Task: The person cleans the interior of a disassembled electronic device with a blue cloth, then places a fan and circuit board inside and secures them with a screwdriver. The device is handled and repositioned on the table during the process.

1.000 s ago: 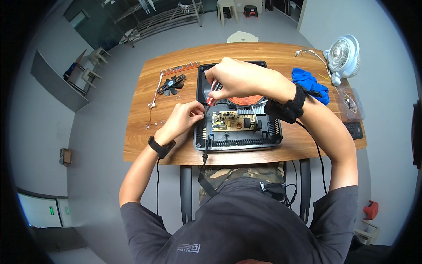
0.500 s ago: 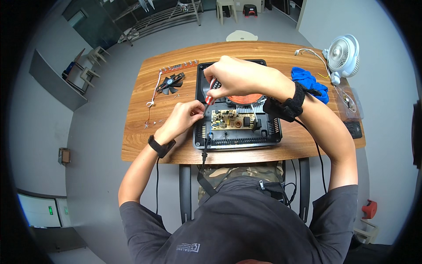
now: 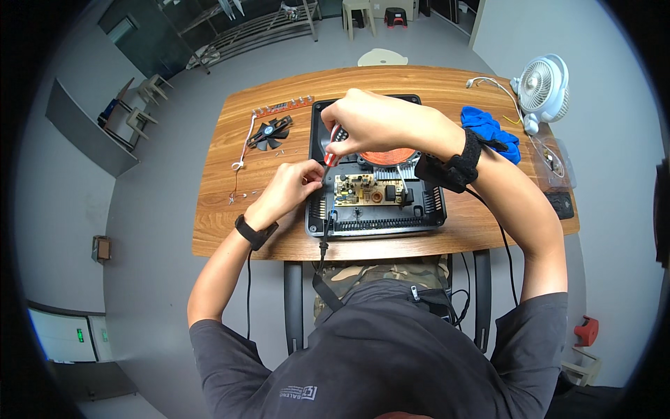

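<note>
My right hand (image 3: 356,122) is wrapped round the handle of a screwdriver (image 3: 331,156) with red, white and black on it. Its shaft slants down toward the left side of an opened black appliance housing (image 3: 391,224). Close to the screwdriver's tip, the fingers of my left hand (image 3: 289,183) are pinched together at the housing's left edge; whatever lies between them is hidden. Inside the housing sit a tan circuit board (image 3: 363,190), a round copper-coloured coil (image 3: 391,158) partly covered by my right arm, and a ribbed metal heat sink (image 3: 392,174).
A small black fan (image 3: 270,133) and a narrow orange-brown board strip (image 3: 283,107) with wires lie at the left. On the right are a blue cloth (image 3: 490,133), a white desk fan (image 3: 543,89) and a clear plastic box (image 3: 556,167). A black cord (image 3: 323,247) hangs over the front edge.
</note>
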A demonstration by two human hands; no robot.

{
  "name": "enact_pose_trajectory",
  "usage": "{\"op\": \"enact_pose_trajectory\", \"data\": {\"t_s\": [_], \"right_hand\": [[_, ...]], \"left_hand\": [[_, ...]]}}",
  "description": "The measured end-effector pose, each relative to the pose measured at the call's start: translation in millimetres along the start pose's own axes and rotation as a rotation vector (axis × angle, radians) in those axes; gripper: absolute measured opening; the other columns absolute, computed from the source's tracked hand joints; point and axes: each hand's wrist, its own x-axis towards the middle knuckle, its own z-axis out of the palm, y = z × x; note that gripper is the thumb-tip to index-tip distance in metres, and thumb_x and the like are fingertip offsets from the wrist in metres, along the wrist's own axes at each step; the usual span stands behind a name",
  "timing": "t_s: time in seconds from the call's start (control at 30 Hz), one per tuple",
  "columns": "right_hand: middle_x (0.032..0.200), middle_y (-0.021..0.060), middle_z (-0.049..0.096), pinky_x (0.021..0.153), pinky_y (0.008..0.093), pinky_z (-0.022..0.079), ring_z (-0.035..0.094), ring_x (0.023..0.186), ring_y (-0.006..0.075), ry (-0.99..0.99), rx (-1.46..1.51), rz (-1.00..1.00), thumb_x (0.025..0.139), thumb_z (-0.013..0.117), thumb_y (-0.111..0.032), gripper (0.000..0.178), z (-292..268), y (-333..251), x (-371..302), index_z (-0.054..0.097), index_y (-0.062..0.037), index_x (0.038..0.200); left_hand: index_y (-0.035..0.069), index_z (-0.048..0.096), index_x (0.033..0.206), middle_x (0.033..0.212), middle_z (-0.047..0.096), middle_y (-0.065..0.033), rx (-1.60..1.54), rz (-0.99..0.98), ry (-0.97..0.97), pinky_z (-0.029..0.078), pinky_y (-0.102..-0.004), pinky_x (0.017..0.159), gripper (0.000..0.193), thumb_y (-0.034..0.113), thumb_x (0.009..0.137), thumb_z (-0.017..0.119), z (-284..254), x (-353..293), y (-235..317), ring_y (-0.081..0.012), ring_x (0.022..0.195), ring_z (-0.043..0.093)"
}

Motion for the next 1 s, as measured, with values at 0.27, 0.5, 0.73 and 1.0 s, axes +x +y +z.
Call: {"op": "enact_pose_trajectory", "data": {"t_s": [0.27,0.5,0.73,1.0], "right_hand": [[0.075,0.0204,0.071,0.069,0.0398,0.057,0.071,0.072,0.0321,-0.038,-0.005,0.025,0.087,0.075,-0.032,0.039,-3.6,-2.8,-1.7,0.07,0.0042,0.099],[0.075,0.0215,0.07,0.071,0.0407,0.057,0.071,0.073,0.0331,-0.011,0.015,0.013,0.087,0.074,-0.034,0.041,1.9,4.0,0.3,0.071,0.0048,0.099],[0.072,0.0225,0.068,0.071,0.0411,0.056,0.071,0.073,0.0336,-0.013,0.021,0.086,0.087,0.073,-0.041,0.048,5.2,9.8,2.6,0.071,0.0069,0.093],[0.071,0.0221,0.068,0.071,0.0418,0.056,0.07,0.073,0.0338,-0.027,0.033,0.195,0.088,0.073,-0.043,0.05,5.7,9.0,3.2,0.07,0.0062,0.094]], "left_hand": [[-0.002,0.067,0.104,0.091,0.076,-0.0154,0.002,-0.002,-0.004,0.06,-0.0322,0.077,0.02,0.0,0.085,0.075,-0.3,1.1,4.4,-0.0217,0.086,0.075],[-0.002,0.067,0.104,0.089,0.076,-0.0133,-0.016,-0.03,0.003,0.06,-0.0306,0.078,0.02,-0.001,0.085,0.075,0.9,0.2,0.4,-0.0188,0.085,0.075],[-0.002,0.067,0.103,0.088,0.075,-0.0123,-0.05,0.003,0.045,0.06,-0.0292,0.076,0.021,-0.002,0.084,0.077,6.3,-1.4,-3.6,-0.0163,0.082,0.074],[-0.001,0.065,0.104,0.086,0.075,-0.0118,-0.062,0.043,0.07,0.059,-0.0292,0.071,0.025,-0.001,0.083,0.078,15.9,-5.1,-0.7,-0.0173,0.078,0.074]]}}
